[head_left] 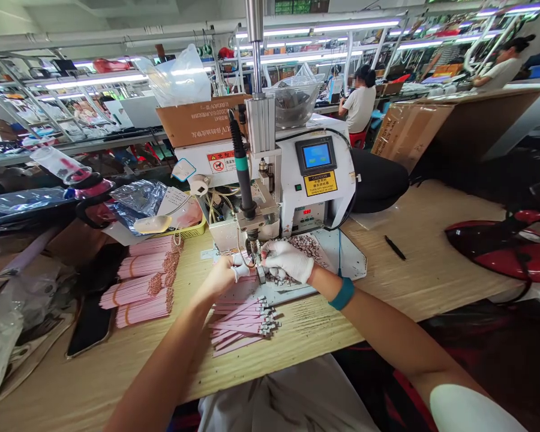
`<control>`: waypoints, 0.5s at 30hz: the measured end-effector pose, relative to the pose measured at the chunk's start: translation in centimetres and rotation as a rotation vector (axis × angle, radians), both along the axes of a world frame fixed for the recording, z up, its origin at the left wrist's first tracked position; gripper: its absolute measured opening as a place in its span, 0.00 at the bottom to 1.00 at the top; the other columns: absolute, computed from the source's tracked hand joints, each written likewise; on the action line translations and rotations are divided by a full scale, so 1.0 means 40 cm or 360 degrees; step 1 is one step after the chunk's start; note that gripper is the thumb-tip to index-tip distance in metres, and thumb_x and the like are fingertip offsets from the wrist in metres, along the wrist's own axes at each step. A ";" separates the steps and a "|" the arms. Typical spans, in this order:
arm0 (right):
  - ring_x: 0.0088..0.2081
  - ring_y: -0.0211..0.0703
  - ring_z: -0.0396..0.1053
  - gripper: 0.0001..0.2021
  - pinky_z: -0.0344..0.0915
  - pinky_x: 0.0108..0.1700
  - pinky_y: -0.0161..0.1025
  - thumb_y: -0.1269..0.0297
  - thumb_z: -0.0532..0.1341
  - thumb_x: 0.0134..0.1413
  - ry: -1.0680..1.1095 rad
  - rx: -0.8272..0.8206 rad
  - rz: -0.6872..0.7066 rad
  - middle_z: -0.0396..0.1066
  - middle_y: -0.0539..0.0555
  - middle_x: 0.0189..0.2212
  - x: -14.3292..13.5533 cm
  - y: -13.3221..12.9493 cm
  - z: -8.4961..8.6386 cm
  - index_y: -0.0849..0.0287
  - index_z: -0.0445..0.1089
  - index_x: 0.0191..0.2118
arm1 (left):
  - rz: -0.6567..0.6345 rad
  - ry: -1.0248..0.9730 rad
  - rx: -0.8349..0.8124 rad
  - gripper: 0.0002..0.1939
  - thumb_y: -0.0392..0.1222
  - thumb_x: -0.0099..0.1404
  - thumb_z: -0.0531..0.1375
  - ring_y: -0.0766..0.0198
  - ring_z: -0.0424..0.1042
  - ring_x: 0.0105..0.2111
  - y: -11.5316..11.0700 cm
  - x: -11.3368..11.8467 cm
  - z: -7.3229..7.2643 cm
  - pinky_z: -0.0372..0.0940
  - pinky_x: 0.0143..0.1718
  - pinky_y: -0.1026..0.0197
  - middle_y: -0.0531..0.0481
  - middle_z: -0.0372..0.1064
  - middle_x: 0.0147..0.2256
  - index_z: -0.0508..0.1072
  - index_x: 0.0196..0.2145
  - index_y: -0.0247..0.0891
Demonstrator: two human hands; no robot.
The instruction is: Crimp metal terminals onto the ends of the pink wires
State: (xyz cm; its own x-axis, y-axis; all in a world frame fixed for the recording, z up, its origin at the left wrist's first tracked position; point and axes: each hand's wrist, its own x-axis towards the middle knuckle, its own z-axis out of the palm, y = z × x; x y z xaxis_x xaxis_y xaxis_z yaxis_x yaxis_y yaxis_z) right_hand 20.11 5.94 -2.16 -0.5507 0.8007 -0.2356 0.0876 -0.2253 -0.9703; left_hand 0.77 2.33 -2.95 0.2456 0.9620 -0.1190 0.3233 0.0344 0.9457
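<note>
Under the head of a bench soldering machine [263, 219], both my hands work close together. My left hand [222, 276], with white covers on its fingertips, is closed in a pinch on what looks like a pink strip, partly hidden by the fingers. A white glove covers my right hand [290, 262], whose fingers are pinched together beside the machine's tip; what they hold is too small to make out. Just in front lies a loose pile of pink strips [238, 324] with small metal ends. Dark and pale small pieces [310, 246] cover the machine's plate behind my right hand.
Banded bundles of pink strips [146, 282] with copper-coloured ends lie left, beside a dark phone [90, 324]. Behind them stands a yellow basket [191, 231]. At right are a black pen [395, 247] and a red-and-black object [508, 246]. Two other people sit farther back.
</note>
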 end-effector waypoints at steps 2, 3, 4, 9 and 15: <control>0.13 0.28 0.57 0.09 0.48 0.11 0.25 0.73 0.62 0.41 0.0056 -0.0055 -0.0001 0.61 0.41 0.14 -0.002 0.001 -0.003 0.59 0.60 0.30 | 0.0012 -0.0060 -0.0025 0.12 0.46 0.50 0.63 0.64 0.63 0.28 0.001 0.000 -0.001 0.57 0.30 0.63 0.51 0.68 0.25 0.74 0.26 0.33; 0.13 0.28 0.57 0.09 0.48 0.11 0.25 0.73 0.62 0.41 0.0076 -0.0075 -0.0003 0.61 0.41 0.15 -0.002 0.002 -0.005 0.59 0.60 0.30 | 0.0018 -0.0094 -0.0040 0.11 0.46 0.50 0.63 0.65 0.63 0.27 0.001 0.001 0.001 0.57 0.31 0.63 0.51 0.68 0.25 0.74 0.26 0.33; 0.13 0.28 0.57 0.10 0.47 0.11 0.25 0.73 0.62 0.40 0.0087 -0.0090 -0.0002 0.61 0.41 0.15 -0.003 0.002 -0.006 0.59 0.60 0.30 | 0.0024 -0.0127 -0.0054 0.10 0.45 0.49 0.64 0.65 0.63 0.27 0.000 0.003 0.003 0.58 0.31 0.63 0.51 0.69 0.25 0.75 0.25 0.34; 0.14 0.28 0.57 0.11 0.48 0.12 0.25 0.71 0.63 0.39 0.0080 -0.0099 0.0009 0.61 0.42 0.15 0.000 0.002 -0.008 0.59 0.61 0.30 | 0.0009 -0.0293 -0.0066 0.08 0.43 0.48 0.65 0.62 0.66 0.31 -0.006 0.012 0.020 0.60 0.37 0.60 0.50 0.72 0.27 0.75 0.23 0.35; 0.13 0.28 0.57 0.09 0.48 0.12 0.25 0.73 0.62 0.39 0.0074 -0.0138 -0.0003 0.61 0.42 0.15 0.001 -0.001 0.003 0.59 0.61 0.30 | -0.0070 -0.0270 -0.0038 0.09 0.45 0.49 0.65 0.61 0.67 0.31 -0.003 0.009 0.018 0.60 0.37 0.60 0.50 0.71 0.26 0.76 0.24 0.36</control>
